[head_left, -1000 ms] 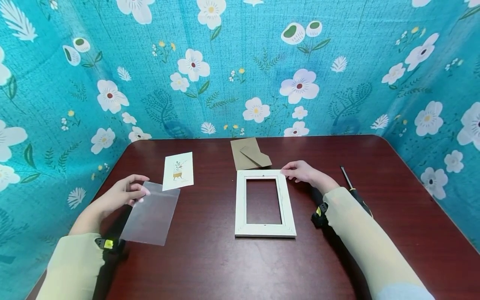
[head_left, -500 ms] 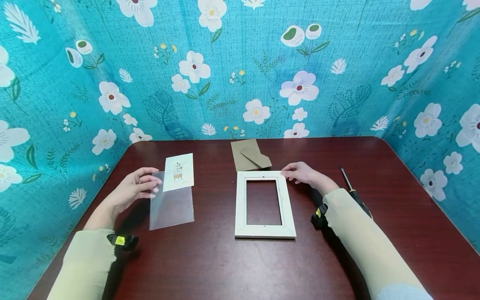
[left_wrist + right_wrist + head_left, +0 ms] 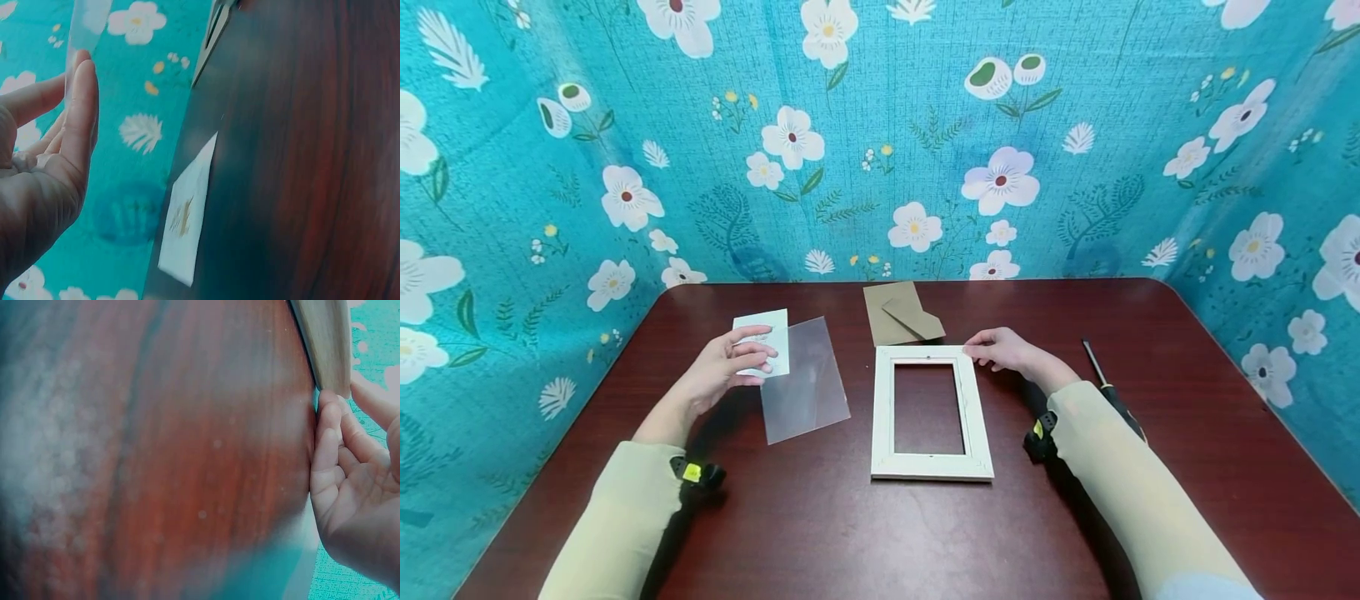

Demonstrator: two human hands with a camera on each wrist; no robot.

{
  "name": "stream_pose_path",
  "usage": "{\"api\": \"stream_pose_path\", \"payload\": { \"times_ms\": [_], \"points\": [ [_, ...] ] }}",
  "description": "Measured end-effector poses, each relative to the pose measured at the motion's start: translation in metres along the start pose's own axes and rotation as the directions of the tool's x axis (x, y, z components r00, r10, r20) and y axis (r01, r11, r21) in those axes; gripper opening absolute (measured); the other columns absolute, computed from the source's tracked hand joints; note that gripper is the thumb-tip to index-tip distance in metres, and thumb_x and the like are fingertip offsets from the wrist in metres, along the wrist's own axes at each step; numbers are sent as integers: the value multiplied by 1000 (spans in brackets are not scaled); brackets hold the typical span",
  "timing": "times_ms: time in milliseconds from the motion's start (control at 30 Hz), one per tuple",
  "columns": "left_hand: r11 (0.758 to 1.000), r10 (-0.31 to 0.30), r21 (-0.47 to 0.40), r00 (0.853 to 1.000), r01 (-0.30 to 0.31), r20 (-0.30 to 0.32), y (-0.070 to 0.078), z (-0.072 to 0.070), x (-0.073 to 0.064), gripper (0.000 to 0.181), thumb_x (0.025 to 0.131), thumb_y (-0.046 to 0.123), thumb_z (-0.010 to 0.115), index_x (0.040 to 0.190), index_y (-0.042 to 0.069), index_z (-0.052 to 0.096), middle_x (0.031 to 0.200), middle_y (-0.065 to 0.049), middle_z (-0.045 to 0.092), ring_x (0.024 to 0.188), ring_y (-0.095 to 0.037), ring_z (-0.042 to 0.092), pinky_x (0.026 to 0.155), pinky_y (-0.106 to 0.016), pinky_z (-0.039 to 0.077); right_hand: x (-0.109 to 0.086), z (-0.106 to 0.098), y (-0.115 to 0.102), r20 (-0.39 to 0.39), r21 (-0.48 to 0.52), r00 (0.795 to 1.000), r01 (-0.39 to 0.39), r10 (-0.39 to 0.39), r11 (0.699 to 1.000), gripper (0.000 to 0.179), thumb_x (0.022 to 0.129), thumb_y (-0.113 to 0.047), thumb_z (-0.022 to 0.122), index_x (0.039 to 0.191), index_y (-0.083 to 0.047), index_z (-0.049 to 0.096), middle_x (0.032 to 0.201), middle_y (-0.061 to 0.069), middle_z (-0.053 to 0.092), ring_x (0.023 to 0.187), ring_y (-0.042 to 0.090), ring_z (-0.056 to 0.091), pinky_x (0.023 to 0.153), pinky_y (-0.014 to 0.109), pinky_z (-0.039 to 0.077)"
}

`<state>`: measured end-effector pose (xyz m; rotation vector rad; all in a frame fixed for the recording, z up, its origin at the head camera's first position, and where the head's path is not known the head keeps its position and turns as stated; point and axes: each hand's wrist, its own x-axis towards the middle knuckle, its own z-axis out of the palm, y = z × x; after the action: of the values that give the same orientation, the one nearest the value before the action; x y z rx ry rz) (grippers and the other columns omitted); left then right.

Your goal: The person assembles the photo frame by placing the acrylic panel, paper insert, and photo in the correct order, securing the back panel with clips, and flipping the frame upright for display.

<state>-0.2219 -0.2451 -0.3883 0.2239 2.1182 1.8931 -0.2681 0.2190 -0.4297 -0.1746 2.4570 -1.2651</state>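
My left hand pinches a clear plastic sheet by its edge, above the table at the left. In the left wrist view the sheet stands between thumb and fingers. Behind that hand lies a small card, partly covered by the hand and sheet in the head view; the left wrist view shows the card flat on the table with a printed picture. My right hand grips the upper right corner of a white picture frame, which lies on the table with an open middle. The frame's edge shows between thumb and fingers.
A brown backing board with a folded-out stand lies just beyond the frame. To the right, a screwdriver lies partly behind the right forearm. A blue flowered cloth hangs behind the dark red wooden table.
My left hand has carried the plastic sheet to the right, past the card and nearer the frame, turning it on the way. The right hand and the frame have stayed in place.
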Motion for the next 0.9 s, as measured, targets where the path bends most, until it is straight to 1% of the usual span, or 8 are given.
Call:
{"api": "stream_pose_path", "payload": {
  "times_ms": [167, 300, 433, 567, 767, 900],
  "points": [
    [1000, -2, -15, 1000, 2, 9, -1, 19, 12, 52, 96, 9, 61, 143, 1, 39, 99, -1, 69, 84, -16, 67, 78, -34, 55, -1, 0, 1, -4, 3, 1000, 4, -4, 1000, 35, 98, -22, 59, 120, 6, 61, 93, 10, 62, 82, 21, 54, 67, 29, 48],
    [1000, 2, -16, 1000, -2, 16, 0, 33, 19, 52, 95, 10, 63, 143, 3, 41, 100, -3, 70, 83, -16, 68, 78, -35, 55, 0, 0, 2, -3, 11, 1000, 4, -4, 1000, 35, 98, -21, 60, 119, 6, 61, 93, 9, 63, 82, 20, 55, 67, 29, 48],
    [1000, 20, -9, 1000, -20, 18, 4, 47, 27, 51, 95, 10, 64, 141, 3, 43, 101, -5, 70, 81, -16, 68, 77, -35, 55, 0, -1, 2, -7, 12, 1000, 4, -4, 1000, 35, 97, -21, 60, 119, 6, 61, 93, 9, 63, 82, 20, 55, 66, 29, 48],
    [999, 43, -18, 999, -42, 25, 9, 62, 36, 49, 96, 7, 62, 140, 2, 42, 100, -5, 69, 79, -15, 68, 74, -34, 56, -1, -2, 1, -6, 12, 1000, 0, 0, 1000, 35, 98, -21, 60, 119, 6, 61, 93, 9, 63, 82, 21, 55, 66, 29, 48],
    [998, 53, -38, 999, -53, 9, 14, 83, 48, 46, 95, 5, 62, 138, 4, 45, 100, -7, 69, 78, -16, 68, 72, -34, 56, 0, -2, 2, -3, 10, 1000, 2, -2, 1000, 35, 98, -21, 60, 120, 6, 61, 94, 9, 63, 83, 21, 55, 67, 29, 48],
    [998, 48, -50, 999, -48, -3, 15, 96, 53, 45, 94, 4, 62, 136, 5, 48, 100, -9, 69, 77, -17, 68, 71, -34, 56, 2, -1, 4, -5, 5, 1000, 4, -4, 1000, 35, 97, -22, 60, 120, 5, 62, 95, 10, 63, 83, 21, 54, 68, 30, 48]
  ]
}}
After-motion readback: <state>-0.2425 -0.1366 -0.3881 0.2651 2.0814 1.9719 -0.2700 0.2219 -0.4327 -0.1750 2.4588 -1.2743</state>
